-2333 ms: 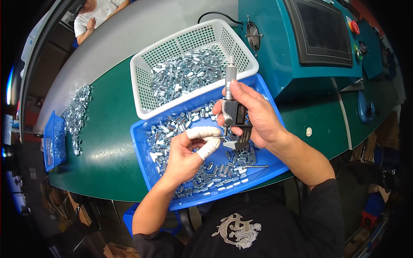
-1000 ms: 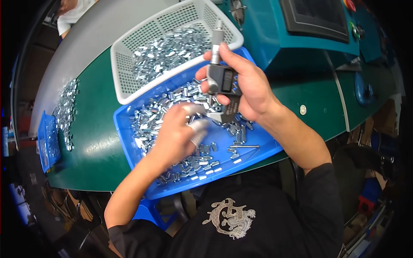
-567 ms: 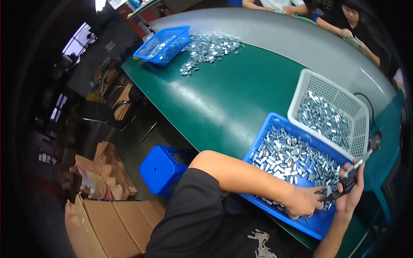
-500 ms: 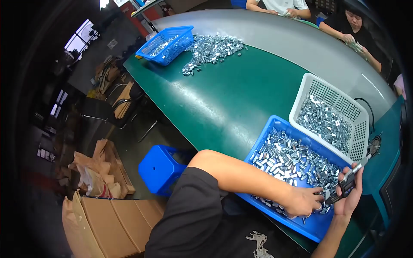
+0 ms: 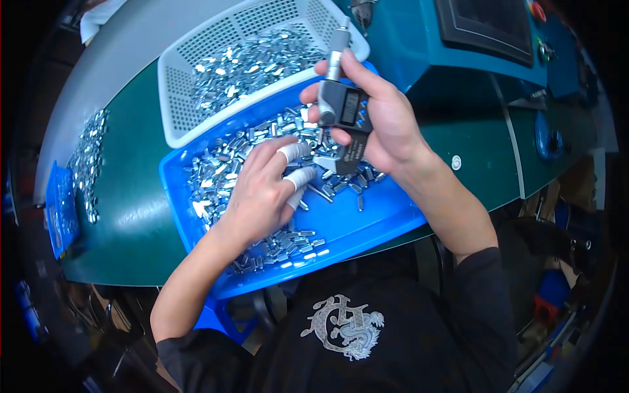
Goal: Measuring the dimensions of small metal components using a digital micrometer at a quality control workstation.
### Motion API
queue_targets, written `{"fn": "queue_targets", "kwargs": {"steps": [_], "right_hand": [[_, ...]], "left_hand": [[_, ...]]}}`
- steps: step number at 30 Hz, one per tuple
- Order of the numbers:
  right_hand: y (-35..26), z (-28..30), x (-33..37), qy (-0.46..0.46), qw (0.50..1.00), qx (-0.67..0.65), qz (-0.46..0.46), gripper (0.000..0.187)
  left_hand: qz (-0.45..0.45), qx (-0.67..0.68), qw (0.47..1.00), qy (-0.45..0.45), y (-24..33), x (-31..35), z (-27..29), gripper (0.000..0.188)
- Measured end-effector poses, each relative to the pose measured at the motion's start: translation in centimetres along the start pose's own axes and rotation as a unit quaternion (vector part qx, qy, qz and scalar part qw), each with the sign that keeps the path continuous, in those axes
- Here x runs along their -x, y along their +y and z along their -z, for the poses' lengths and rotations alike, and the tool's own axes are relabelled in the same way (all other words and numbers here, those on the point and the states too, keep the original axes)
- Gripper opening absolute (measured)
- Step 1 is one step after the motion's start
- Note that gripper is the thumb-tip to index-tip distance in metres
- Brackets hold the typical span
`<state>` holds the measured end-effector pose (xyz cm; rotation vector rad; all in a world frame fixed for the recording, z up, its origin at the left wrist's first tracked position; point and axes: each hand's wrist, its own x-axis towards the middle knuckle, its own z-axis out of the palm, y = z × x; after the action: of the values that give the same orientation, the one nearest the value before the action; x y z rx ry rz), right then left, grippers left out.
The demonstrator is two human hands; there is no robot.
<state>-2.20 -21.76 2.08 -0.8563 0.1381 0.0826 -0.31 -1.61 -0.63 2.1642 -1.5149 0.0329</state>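
My right hand (image 5: 392, 121) is closed around a digital micrometer (image 5: 342, 108), its small screen facing up and its black frame pointing down over the blue tray (image 5: 367, 216). My left hand (image 5: 262, 190) is over the tray's middle, white covers on some fingers. Its fingers are bent but apart, close to the micrometer's lower end, and I see nothing gripped between them. Small shiny hexagonal metal pieces (image 5: 288, 245) lie heaped under and around this hand. A thin metal pin (image 5: 320, 193) lies beside its fingertips.
Behind the tray, a white perforated basket (image 5: 171, 98) holds more metal pieces. At far left are a loose pile of pieces (image 5: 90, 157) and a blue basket (image 5: 60, 209). A teal machine with a dark screen (image 5: 486, 26) stands at right. A blue stool (image 5: 223, 321) is below the table edge.
My view has swung to the right and down, bringing the machine into sight. The micrometer stays in my right hand. My left hand remains over the metal pieces, a little apart from the micrometer.
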Motion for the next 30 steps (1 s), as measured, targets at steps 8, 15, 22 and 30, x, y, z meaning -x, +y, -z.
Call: {"fn": "queue_targets", "kwargs": {"steps": [8,15,22,30], "right_hand": [[0.3,0.3,0.6,-0.001,1.0,-0.007,0.008,0.042],[0.2,0.3,0.4,0.001,1.0,-0.027,0.006,0.041],[0.3,0.2,0.0,0.002,1.0,-0.018,0.01,0.04],[0.6,-0.2,0.6,0.012,1.0,0.007,0.004,0.04]], "left_hand": [[0.043,-0.116,0.986,-0.109,2.7,0.1,-0.5,0.021],[-0.034,-0.147,0.971,-0.185,1.9,-0.8,0.0,0.018],[0.016,0.029,0.996,-0.079,4.2,-0.8,-1.5,0.014],[-0.033,0.116,0.986,-0.115,5.2,-3.0,-4.5,0.017]]}}
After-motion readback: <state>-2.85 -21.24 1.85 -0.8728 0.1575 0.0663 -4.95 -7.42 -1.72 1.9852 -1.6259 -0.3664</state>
